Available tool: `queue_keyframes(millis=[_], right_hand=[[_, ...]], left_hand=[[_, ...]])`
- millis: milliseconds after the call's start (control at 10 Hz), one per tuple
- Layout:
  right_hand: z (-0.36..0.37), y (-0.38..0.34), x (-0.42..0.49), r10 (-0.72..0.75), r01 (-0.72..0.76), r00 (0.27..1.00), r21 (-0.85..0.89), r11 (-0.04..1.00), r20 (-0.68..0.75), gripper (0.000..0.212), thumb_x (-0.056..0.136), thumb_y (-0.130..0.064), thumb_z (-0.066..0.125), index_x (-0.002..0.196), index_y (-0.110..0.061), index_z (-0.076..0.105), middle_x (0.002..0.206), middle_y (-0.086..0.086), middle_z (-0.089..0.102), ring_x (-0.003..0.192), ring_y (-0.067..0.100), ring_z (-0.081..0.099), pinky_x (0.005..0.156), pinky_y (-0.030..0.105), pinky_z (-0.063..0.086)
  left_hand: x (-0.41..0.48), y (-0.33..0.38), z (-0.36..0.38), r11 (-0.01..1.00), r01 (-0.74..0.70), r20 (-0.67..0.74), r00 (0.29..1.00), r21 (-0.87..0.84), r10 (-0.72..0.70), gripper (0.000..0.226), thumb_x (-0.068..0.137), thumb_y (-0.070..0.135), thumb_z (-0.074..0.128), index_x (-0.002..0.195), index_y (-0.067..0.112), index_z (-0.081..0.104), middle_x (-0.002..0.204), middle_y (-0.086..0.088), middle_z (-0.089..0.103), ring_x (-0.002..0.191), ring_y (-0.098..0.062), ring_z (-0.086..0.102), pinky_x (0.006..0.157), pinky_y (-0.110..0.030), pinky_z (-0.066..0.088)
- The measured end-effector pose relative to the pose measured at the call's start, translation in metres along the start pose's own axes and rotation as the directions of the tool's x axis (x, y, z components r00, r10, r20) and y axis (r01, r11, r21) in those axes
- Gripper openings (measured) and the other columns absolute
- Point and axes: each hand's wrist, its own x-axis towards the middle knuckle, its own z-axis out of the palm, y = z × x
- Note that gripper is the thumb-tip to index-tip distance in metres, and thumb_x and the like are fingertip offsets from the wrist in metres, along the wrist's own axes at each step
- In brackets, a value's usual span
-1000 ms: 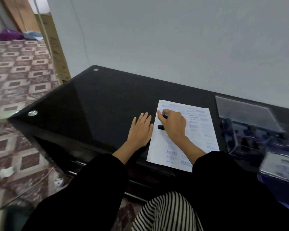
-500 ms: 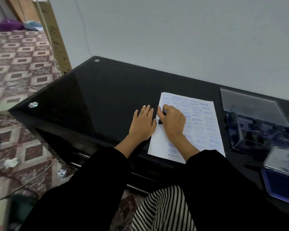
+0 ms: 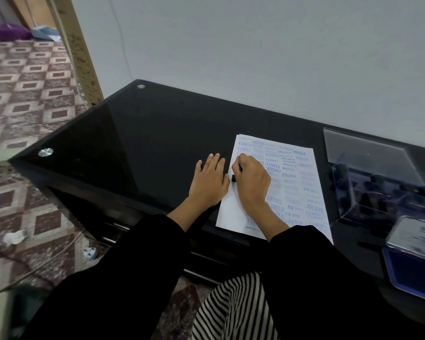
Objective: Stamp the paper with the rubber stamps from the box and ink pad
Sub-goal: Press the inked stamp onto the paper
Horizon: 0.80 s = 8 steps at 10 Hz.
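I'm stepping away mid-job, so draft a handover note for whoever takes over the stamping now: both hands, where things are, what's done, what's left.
Left hand: flat on the table at the paper's left edge.
Right hand: grips a stamp, set down near that same edge.
Stamp box, lid open, and ink pad: right of the paper.
Done: blue prints cover most of the paper.
Left: the blank lower-left patch, then probably return the stamp.

Glossy, mirror-smooth black glass for the table top [image 3: 133, 148], shiny metal for its round corner caps [image 3: 45, 152], matt white paper [image 3: 231, 212] inked in blue, clear glossy plastic for the box [image 3: 383, 192], matt black cloth for the sleeves [image 3: 133, 278].
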Motion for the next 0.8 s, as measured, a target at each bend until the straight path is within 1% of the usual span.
queue_keyframes(millis=[200, 400, 500, 600, 700, 800], right_hand=[[0.000, -0.001, 0.000, -0.003, 0.003, 1.000, -0.012, 1.000, -0.009, 0.032, 0.085, -0.007, 0.060, 0.065, -0.017, 0.038, 0.056, -0.001, 0.038, 0.050, 0.014, 0.035, 0.043, 0.016, 0.009], [0.000, 0.001, 0.002, 0.035, -0.033, 0.999, -0.038, 0.999, 0.038, 0.026, 0.092, -0.013, 0.051, 0.067, -0.014, 0.041, 0.061, 0.002, 0.043, 0.055, 0.015, 0.037, 0.043, 0.019, 0.014], [-0.001, 0.001, 0.005, 0.055, -0.054, 0.997, -0.021, 0.998, 0.062, 0.025, 0.093, -0.014, 0.049, 0.068, -0.013, 0.042, 0.062, 0.002, 0.044, 0.057, 0.015, 0.037, 0.044, 0.020, 0.017], [-0.001, 0.001, 0.010, 0.086, -0.086, 0.990, -0.006, 0.996, 0.114, 0.023, 0.095, -0.018, 0.046, 0.072, -0.014, 0.043, 0.066, 0.002, 0.046, 0.060, 0.014, 0.040, 0.046, 0.018, 0.020], [-0.001, -0.001, 0.017, 0.123, -0.122, 0.982, -0.017, 0.992, 0.144, 0.022, 0.096, -0.020, 0.045, 0.074, -0.015, 0.043, 0.067, 0.001, 0.047, 0.060, 0.014, 0.041, 0.045, 0.016, 0.020], [0.002, -0.002, 0.021, 0.144, -0.138, 0.978, -0.045, 0.989, 0.152, 0.023, 0.097, -0.023, 0.043, 0.075, -0.015, 0.044, 0.065, 0.002, 0.048, 0.060, 0.016, 0.042, 0.046, 0.022, 0.023]], left_hand=[[0.001, -0.001, 0.000, 1.000, 0.000, -0.011, 1.000, -0.004, 0.000, 0.052, 0.101, 0.030, 0.026, 0.147, 0.008, 0.018, 0.157, -0.008, 0.014, 0.147, -0.019, 0.006, 0.118, -0.040, 0.006], [0.000, -0.001, 0.000, 1.000, -0.001, -0.011, 1.000, -0.010, 0.000, 0.052, 0.100, 0.030, 0.026, 0.147, 0.008, 0.018, 0.157, -0.008, 0.014, 0.147, -0.019, 0.006, 0.118, -0.040, 0.006], [-0.001, -0.001, -0.001, 1.000, 0.001, -0.017, 1.000, -0.011, -0.001, 0.052, 0.100, 0.030, 0.027, 0.147, 0.008, 0.019, 0.157, -0.008, 0.014, 0.147, -0.019, 0.006, 0.119, -0.040, 0.007], [-0.001, -0.001, -0.001, 1.000, -0.001, -0.023, 1.000, -0.021, 0.001, 0.052, 0.100, 0.029, 0.027, 0.147, 0.008, 0.019, 0.157, -0.008, 0.015, 0.147, -0.019, 0.007, 0.118, -0.040, 0.006], [-0.001, -0.001, 0.000, 0.999, -0.005, -0.033, 0.999, -0.036, 0.004, 0.052, 0.100, 0.029, 0.028, 0.147, 0.007, 0.021, 0.157, -0.008, 0.017, 0.147, -0.019, 0.008, 0.118, -0.040, 0.007], [-0.001, -0.001, 0.000, 0.999, -0.006, -0.042, 0.999, -0.048, 0.004, 0.052, 0.100, 0.029, 0.029, 0.146, 0.007, 0.023, 0.156, -0.008, 0.018, 0.147, -0.019, 0.009, 0.118, -0.040, 0.007]])
